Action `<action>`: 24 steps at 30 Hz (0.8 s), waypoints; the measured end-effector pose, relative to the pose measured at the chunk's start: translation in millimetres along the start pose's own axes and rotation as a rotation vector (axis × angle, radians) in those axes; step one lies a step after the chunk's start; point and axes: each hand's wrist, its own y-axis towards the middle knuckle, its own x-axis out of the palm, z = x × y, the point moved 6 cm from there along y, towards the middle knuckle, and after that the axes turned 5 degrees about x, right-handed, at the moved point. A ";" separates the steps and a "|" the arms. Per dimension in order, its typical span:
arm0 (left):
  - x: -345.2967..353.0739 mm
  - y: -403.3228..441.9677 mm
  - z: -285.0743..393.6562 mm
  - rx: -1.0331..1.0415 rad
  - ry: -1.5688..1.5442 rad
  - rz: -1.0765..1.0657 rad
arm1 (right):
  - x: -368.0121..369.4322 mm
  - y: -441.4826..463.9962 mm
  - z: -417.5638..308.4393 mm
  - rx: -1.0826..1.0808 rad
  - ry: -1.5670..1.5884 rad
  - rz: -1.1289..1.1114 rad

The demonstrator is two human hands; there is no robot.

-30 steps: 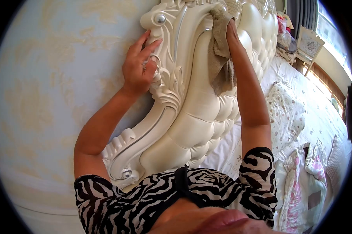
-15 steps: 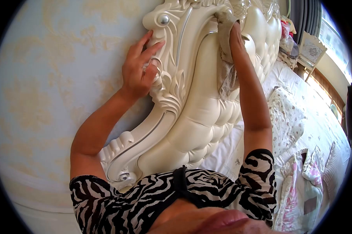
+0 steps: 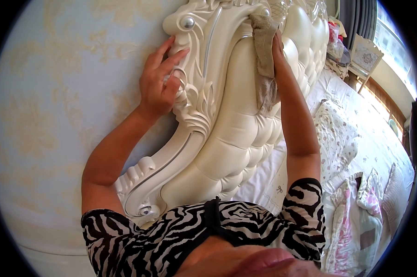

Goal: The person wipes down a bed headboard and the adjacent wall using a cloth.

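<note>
A cream headboard (image 3: 238, 134) with a tufted, padded middle and a carved frame (image 3: 197, 60) fills the center of the head view. My left hand (image 3: 157, 83) rests against the frame's outer edge, below a silver round knob. Its fingers are spread over the carving, and a scroll sits beside the lower ones. My right hand (image 3: 278, 48) holds a beige-brown cloth (image 3: 265, 55) against the upper part of the headboard, where the padding meets the frame. The cloth hangs down over the padding, and most of the right fingers are hidden behind it.
A patterned wall (image 3: 56, 106) is close on the left. To the right lies a bed with a white sheet (image 3: 356, 134), a printed pillow (image 3: 333, 131) and folded textiles (image 3: 356, 212). Farther back are a chair (image 3: 365, 55), grey curtains (image 3: 360, 18) and a window (image 3: 395, 41).
The view has shifted slightly, moving everything a little to the left. The cloth's folds lie differently under my right hand. My left hand stays at the same place on the frame.
</note>
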 end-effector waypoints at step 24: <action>3.8 -2.3 -2.0 -0.025 -0.010 -0.024 | 11.0 -17.5 -41.6 -0.578 -1.008 -0.067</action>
